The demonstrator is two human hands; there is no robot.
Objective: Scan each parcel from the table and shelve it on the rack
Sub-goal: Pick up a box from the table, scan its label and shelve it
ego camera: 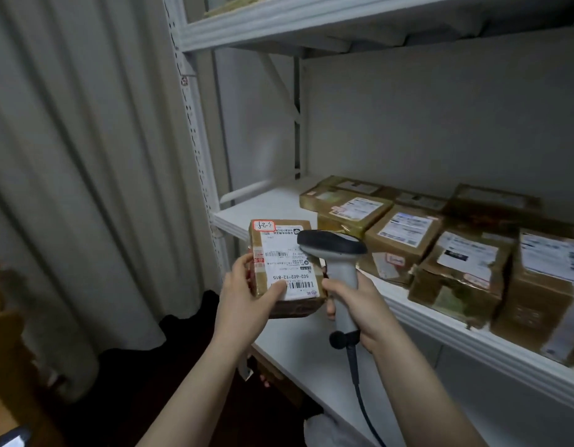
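Observation:
My left hand (247,295) grips a small brown cardboard parcel (279,253) with a white shipping label and a red-bordered sticker on top, thumb lying on the label by the barcode. It is held in front of the left end of the white rack (440,327). My right hand (359,304) grips the handle of a grey barcode scanner (335,250); its dark head hangs over the parcel's right side. The scanner's cable runs down past my right forearm.
Several taped brown parcels (405,240) with labels line the middle shelf to the right. Bare shelf surface (266,204) lies at its left end. An upper shelf (279,24) is overhead. A grey curtain (85,156) hangs on the left. A lower shelf board (298,356) sits below.

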